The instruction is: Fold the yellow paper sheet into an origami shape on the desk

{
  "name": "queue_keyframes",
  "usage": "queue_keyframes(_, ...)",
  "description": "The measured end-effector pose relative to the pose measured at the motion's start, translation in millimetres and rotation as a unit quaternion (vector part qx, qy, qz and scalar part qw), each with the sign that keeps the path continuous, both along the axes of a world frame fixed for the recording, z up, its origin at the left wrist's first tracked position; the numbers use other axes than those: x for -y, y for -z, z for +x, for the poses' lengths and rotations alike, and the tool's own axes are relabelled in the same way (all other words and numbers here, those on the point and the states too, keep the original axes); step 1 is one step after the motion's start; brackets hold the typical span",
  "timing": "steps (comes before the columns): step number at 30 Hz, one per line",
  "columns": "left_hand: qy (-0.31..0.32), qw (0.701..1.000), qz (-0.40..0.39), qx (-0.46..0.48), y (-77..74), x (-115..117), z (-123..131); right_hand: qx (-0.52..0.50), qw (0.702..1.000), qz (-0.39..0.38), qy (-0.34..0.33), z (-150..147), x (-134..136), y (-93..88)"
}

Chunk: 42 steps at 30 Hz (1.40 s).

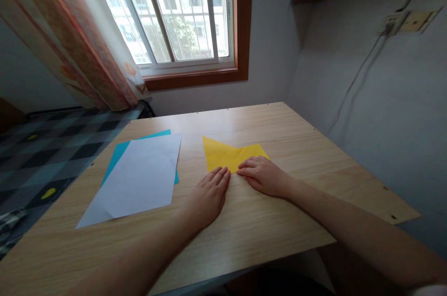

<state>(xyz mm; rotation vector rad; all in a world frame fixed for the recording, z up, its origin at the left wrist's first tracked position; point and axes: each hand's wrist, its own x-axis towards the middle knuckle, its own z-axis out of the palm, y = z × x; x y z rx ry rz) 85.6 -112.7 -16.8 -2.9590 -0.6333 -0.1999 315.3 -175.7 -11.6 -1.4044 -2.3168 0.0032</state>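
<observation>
Leftmost, a checked bed cover (63,147) lies beyond the surface (296,133), below a flowered curtain (70,30). Next, a blue sheet (120,152) shows partly from under a white sheet (143,175). To the right of these, my left grip (211,193) is spread flat, palm down, fingers straight and side by side, their tips at the near edge of the yellow paper (223,155), clasping nothing. That folded paper lies on the surface, ahead of me, its far edge dipping between two corners. My right grip (263,175) rests loosely unclosed over its near right part, fingers slightly bent. Farther right, a cable (356,79) hangs from a wall socket (394,23).
</observation>
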Motion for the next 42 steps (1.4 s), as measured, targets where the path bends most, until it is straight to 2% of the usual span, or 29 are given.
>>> queue_keyframes(5, -0.010, 1.000, -0.002, 0.004, -2.9, 2, 2, -0.001, 1.000, -0.001, 0.019, 1, 1, 0.4)
queue_keyframes(13, -0.017, 1.000, 0.004, -0.006, -3.8, 4, 2, 0.013, 0.997, -0.031, 0.068, 3, 11, -12.3)
queue_keyframes(23, -0.017, 1.000, 0.001, -0.002, -3.9, 4, 3, 0.021, 0.990, -0.060, 0.127, 8, 14, -8.5)
queue_keyframes(30, -0.024, 1.000, -0.010, -0.011, -8.6, 7, 4, 0.054, 0.973, -0.099, 0.204, 7, 18, -6.8)
queue_keyframes(42, -0.019, 1.000, -0.015, -0.009, -8.3, 6, 4, 0.089, 0.954, -0.104, 0.268, 13, 19, -10.4)
